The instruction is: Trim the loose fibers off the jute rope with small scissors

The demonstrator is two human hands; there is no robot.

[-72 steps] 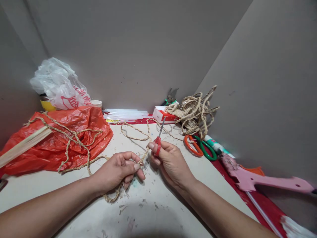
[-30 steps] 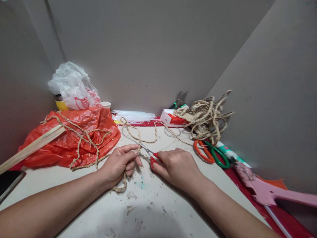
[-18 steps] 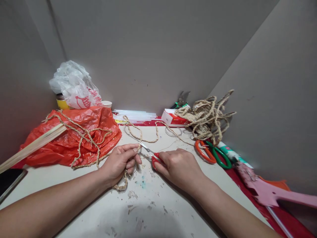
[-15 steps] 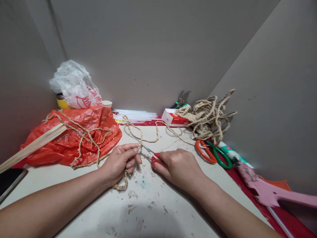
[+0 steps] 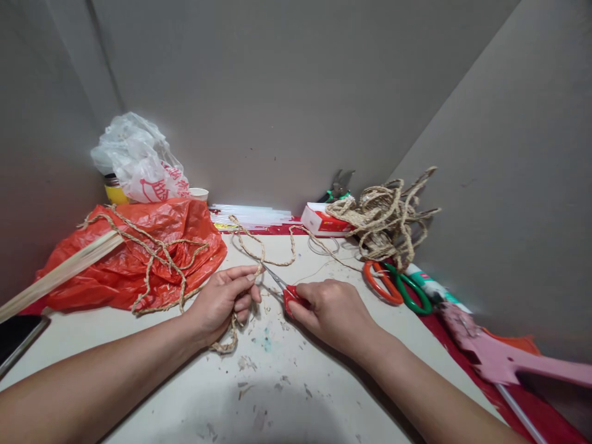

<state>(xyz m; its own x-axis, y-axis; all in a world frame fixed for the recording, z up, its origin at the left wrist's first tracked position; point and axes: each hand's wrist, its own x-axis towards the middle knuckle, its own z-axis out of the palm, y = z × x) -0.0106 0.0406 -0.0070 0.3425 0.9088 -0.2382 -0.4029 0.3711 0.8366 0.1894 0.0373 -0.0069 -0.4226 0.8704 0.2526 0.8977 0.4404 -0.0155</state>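
My left hand (image 5: 224, 300) pinches a braided straw rope (image 5: 252, 250) between thumb and fingers near the table's middle. The rope loops back toward the rear wall and a short piece curls under my wrist. My right hand (image 5: 333, 311) grips small red-handled scissors (image 5: 283, 287). Their blades point left and meet the rope right at my left fingertips. Straw scraps lie scattered on the white table (image 5: 277, 382) below both hands.
A red plastic bag (image 5: 129, 259) with rope and wooden slats lies at the left, a white bag (image 5: 139, 160) behind it. A rope tangle (image 5: 386, 216), a red-white box (image 5: 324, 221), orange and green scissors (image 5: 395, 287) and a pink tool (image 5: 509, 357) sit at the right. A phone (image 5: 16, 336) lies at the far left.
The scissors swung down from pointing up to lying against the rope at my left fingertips. Over the last second both hands stayed nearly still.
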